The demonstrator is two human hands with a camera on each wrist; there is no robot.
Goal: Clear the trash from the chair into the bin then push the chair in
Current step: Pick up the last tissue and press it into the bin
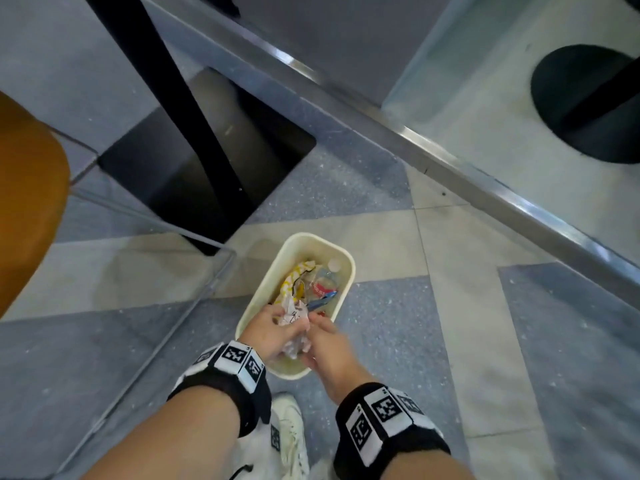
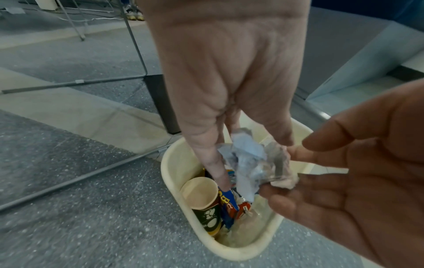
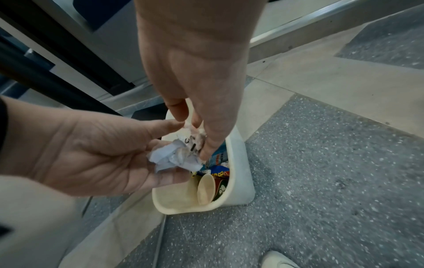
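both hands over cream oval plastic bin (image 1: 257, 299) on speckled floor — left hand (image 1: 268, 332) and right hand (image 1: 327, 344) fingers pinching crumpled white paper wad (image 1: 294, 323); paper cup (image 2: 201, 192) and glossy wrappers inside.

Both hands crowd the near end of the cream bin (image 1: 347, 271), crumpled paper (image 1: 294, 327) between them. The far end's mouth is open above, though a paper cup (image 2: 201, 194) and wrappers (image 1: 298, 278) fill the inside. Left, the chair's metal frame (image 1: 194, 237) runs close by; bare floor (image 1: 398, 323) lies right.
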